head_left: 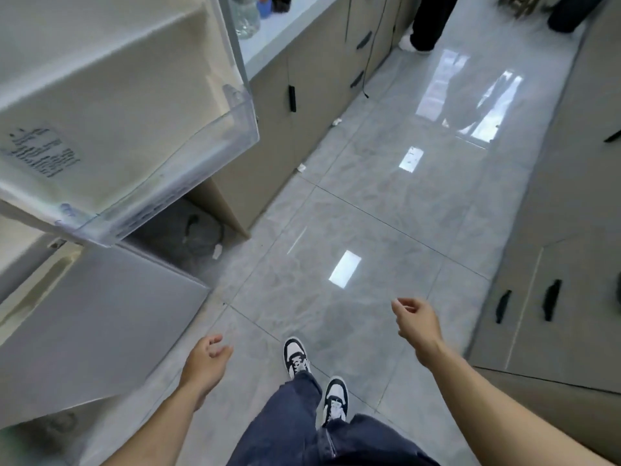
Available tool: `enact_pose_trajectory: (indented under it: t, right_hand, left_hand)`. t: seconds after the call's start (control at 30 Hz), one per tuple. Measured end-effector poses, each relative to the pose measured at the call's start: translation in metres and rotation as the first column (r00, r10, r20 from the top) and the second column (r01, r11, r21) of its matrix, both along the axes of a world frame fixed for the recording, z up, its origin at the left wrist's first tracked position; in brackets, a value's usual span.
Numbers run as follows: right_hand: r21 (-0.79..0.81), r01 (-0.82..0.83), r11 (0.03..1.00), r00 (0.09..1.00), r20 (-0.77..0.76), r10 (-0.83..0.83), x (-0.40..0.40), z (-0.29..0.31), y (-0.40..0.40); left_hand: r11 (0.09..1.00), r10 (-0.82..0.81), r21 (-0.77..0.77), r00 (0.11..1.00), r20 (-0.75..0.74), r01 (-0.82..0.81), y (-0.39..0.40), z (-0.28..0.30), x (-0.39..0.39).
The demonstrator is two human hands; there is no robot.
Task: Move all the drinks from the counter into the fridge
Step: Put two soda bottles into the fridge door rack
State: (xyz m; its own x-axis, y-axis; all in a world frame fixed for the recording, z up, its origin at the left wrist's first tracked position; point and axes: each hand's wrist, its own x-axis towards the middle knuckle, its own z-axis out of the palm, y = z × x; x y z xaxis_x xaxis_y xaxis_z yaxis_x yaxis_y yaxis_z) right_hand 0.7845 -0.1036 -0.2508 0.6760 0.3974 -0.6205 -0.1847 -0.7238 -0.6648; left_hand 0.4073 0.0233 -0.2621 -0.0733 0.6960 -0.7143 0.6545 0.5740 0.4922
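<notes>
Head view: my left hand (208, 359) and right hand (415, 319) hang loosely curled, holding nothing. Fridge door (111, 105) stands open, its clear door bin (188, 169) looks bare. Drinks: bottles (250, 13) on the counter (285, 38), far end, well apart from me. I'd say I'm between trips; next, walk over and grab one.

A narrow galley kitchen, probably in a home or a small office: an open fridge door (111, 105) with a clear plastic door shelf (188, 183), beige cabinets (302, 105) with black handles on both sides, a pale table (282, 31) carrying bottles (248, 15), and glossy grey floor tiles (386, 203).
</notes>
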Motion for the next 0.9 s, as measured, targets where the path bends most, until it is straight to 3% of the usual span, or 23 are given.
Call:
enact_pose_trajectory:
  t: [0.23, 0.5, 0.67, 0.9]
  right_hand:
    - [-0.071, 0.103, 0.992, 0.995, 0.020, -0.102, 0.015, 0.001, 0.005]
    - [-0.130, 0.161, 0.978, 0.986, -0.013, -0.164, 0.024, 0.001, 0.028]
    - [-0.258, 0.169, 0.951, 0.981, -0.048, -0.187, 0.035, -0.012, 0.006]
    - [-0.359, 0.156, 0.920, 0.973, -0.106, -0.206, 0.099, -0.035, 0.017]
  left_hand:
    - [0.996, -0.055, -0.072, 0.998, 0.004, 0.055, 0.054, -0.020, 0.025]
    - [0.991, -0.124, -0.044, 0.991, 0.052, 0.126, 0.142, -0.015, 0.089]
    - [0.988, -0.145, -0.024, 0.979, 0.143, 0.150, 0.178, -0.014, 0.144]
    - [0.988, -0.153, -0.011, 0.979, 0.133, 0.156, 0.221, -0.017, 0.217]
